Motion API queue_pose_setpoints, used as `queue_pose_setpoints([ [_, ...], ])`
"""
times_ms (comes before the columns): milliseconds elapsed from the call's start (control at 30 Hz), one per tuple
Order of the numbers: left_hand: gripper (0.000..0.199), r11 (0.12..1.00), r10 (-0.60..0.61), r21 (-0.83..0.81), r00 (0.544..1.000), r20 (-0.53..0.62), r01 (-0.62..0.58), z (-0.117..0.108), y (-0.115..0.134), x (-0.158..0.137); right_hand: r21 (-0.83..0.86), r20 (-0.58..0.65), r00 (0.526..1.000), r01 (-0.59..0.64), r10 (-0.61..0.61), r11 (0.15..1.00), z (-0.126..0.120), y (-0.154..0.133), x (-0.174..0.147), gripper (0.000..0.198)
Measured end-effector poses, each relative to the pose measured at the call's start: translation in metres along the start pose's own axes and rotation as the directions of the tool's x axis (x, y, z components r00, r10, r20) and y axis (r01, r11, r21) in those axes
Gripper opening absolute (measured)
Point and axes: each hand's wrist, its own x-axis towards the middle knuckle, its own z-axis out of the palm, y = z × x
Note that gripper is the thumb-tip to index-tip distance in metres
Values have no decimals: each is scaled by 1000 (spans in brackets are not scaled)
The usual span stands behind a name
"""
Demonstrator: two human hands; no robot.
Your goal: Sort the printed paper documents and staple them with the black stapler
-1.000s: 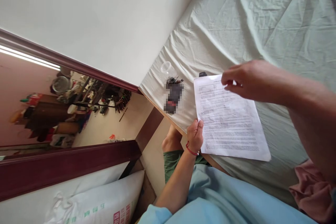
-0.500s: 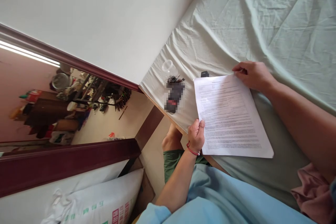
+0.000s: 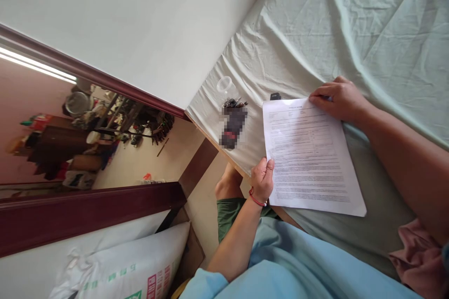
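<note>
Some paper (image 3: 308, 161), seemingly between left fingers (image 3: 268, 169)

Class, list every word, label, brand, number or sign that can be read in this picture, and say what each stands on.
No text can be quoted with certainty.
White paper: heading and rows of print, too small to read.
White sack: green and red characters, too blurred to read surely.
Dark pixelated item: any marking is hidden.
</note>
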Motion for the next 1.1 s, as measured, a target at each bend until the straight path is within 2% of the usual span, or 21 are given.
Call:
queue_pose_setpoints([
  [267, 57, 1000, -6, -21, 1000, 6, 6, 0, 1, 1, 26, 29, 999, -34, 33, 999, 0, -1, 0, 30],
  [600, 58, 999, -12, -44, 1000, 3, 12, 1, 1, 1, 20, 70, 995, -74, 72, 997, -3, -5, 0, 30],
  [833, 59, 997, -7, -76, 1000, 27, 9, 0, 2, 1, -93, 124, 989, -71, 83, 993, -3, -10, -3, 35],
  [967, 58, 996, 11, -89, 999, 44, -7, -1, 0, 0, -146, 62, 998, -8, 18, 989, -5, -29, -9, 38],
  [1100, 58, 992, 15, -130, 999, 51, -8, -1, 2, -1, -54, -1, 995, 101, -101, 993, -8, -49, -12, 42],
])
